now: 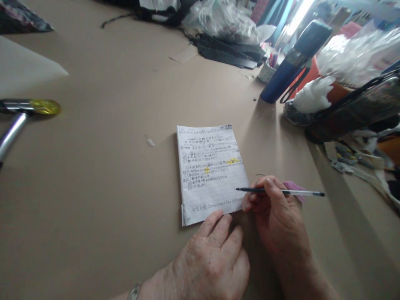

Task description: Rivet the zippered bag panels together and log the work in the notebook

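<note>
A small notepad lies on the table, its lined top page covered in handwriting with a few yellow highlighted patches. My right hand is closed around a pen with a clear barrel and dark tip. That tip points left, over the lower right part of the page; whether it touches the paper I cannot tell. My left hand rests at the pad's bottom edge, fingers bent and slightly apart, the index fingertip on the paper. Its thumb is hidden. Something pink shows behind my right hand, partly covered.
A hammer with a yellow end lies at the left, below a white sheet. At the right stand a blue bottle and a dark cylindrical case. Plastic bags and black flat pieces lie at the back.
</note>
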### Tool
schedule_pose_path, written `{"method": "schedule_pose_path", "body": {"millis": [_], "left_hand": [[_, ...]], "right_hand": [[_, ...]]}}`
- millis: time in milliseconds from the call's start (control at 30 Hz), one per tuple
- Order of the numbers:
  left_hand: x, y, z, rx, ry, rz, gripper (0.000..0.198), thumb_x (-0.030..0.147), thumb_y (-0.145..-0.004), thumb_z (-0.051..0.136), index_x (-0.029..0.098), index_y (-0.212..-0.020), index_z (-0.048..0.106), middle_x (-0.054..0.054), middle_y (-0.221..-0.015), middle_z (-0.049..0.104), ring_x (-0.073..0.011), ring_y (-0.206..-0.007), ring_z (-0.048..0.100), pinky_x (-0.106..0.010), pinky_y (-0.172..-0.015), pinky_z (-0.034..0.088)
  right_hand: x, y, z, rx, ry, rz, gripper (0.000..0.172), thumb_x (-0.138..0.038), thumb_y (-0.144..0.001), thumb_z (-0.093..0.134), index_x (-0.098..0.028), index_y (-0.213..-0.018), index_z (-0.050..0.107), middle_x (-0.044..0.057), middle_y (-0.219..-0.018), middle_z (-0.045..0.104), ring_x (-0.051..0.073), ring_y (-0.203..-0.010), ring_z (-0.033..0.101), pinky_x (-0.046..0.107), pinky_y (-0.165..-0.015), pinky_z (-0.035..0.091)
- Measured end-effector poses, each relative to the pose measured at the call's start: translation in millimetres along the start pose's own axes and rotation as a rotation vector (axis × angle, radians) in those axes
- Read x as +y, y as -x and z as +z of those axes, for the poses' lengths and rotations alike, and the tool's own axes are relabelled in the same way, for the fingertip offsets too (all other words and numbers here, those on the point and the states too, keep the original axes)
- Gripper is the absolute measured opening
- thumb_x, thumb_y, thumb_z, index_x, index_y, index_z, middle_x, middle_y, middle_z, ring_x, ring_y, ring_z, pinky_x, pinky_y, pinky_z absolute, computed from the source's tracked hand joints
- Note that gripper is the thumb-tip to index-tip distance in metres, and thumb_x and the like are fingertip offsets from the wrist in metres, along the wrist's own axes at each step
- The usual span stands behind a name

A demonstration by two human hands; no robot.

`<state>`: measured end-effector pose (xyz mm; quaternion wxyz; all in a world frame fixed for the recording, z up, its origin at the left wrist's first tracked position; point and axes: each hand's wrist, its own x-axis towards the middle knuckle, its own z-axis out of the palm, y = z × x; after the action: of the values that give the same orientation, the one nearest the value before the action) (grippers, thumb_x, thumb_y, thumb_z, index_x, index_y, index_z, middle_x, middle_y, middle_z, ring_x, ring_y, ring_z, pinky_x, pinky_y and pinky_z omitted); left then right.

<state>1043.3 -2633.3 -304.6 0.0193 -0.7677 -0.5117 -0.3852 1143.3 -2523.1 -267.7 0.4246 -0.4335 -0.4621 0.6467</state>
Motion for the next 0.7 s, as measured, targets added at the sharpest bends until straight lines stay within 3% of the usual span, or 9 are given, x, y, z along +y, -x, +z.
{"method": "schedule_pose_path", "body": {"millis": [567, 633, 700], "left_hand": [[-1, 3, 3.5, 0.009, -0.007, 0.002, 0.026, 0.014, -0.089, 0.04, 0.015, -0.075, 0.063, -0.012, -0.095, 0.069, -0.0285, -0.097, 0.064, -0.05, -0.092, 0.051], [0, 1, 1.3, 0.008, 0.005, 0.0, 0.026, 0.013, -0.089, 0.041, 0.015, -0.074, 0.062, -0.012, -0.095, 0.069, -0.0281, -0.097, 0.064, -0.05, -0.093, 0.049], [0, -1, -4.5, 0.007, 0.027, -0.027, 0.024, 0.014, -0.089, 0.042, 0.015, -0.079, 0.064, -0.01, -0.097, 0.068, -0.0273, -0.1, 0.062, -0.049, -0.094, 0.049]], "right_hand": [[-2, 1, 1, 0.002, -0.05, -0.038, 0.016, -0.033, -0.087, 0.06, -0.02, -0.077, 0.06, -0.003, -0.059, 0.058, 0.011, -0.051, 0.057, 0.021, -0.05, 0.047], [-6, 6, 1, -0.088, -0.084, -0.063, 0.01, -0.034, -0.087, 0.059, -0.024, -0.089, 0.064, -0.001, -0.068, 0.065, 0.012, -0.057, 0.06, 0.023, -0.056, 0.05], [-9, 16, -1, -0.276, -0.121, -0.007, 0.015, -0.037, -0.088, 0.058, -0.031, -0.099, 0.064, -0.001, -0.075, 0.069, 0.013, -0.057, 0.062, 0.027, -0.058, 0.052]]}}
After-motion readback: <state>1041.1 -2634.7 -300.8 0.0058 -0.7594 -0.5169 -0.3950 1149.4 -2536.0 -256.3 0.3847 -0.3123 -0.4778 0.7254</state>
